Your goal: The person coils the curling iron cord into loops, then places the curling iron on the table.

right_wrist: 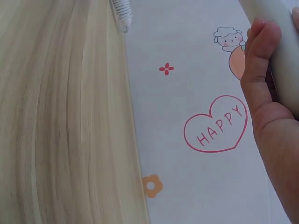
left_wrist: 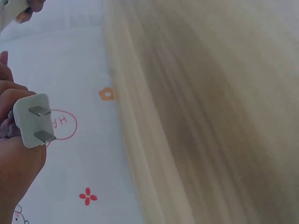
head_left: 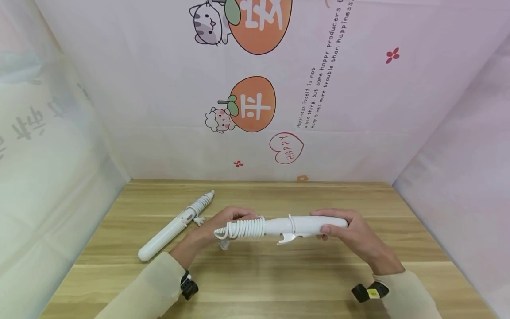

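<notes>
Both hands hold a white hair iron (head_left: pixel 307 225) level above the table. My right hand (head_left: pixel 354 232) grips its smooth rounded end, thumb in front and fingers behind; the right wrist view shows these fingers (right_wrist: pixel 261 51) curled along the body. At the other end, my left hand (head_left: pixel 229 221) holds the part wound with white cord (head_left: pixel 247 228), which hides some of its fingers. A two-prong plug (left_wrist: pixel 35 120) sticks out beside the left hand's curled fingers in the left wrist view. From the iron's middle, a small white lever-like piece (head_left: pixel 287 238) juts downward.
A second white hair iron (head_left: pixel 167 235), its cord also wound, lies slantwise on the wooden table (head_left: pixel 255 283) left of the hands. Printed white sheeting (head_left: pixel 159 110) stands behind the table and along both sides.
</notes>
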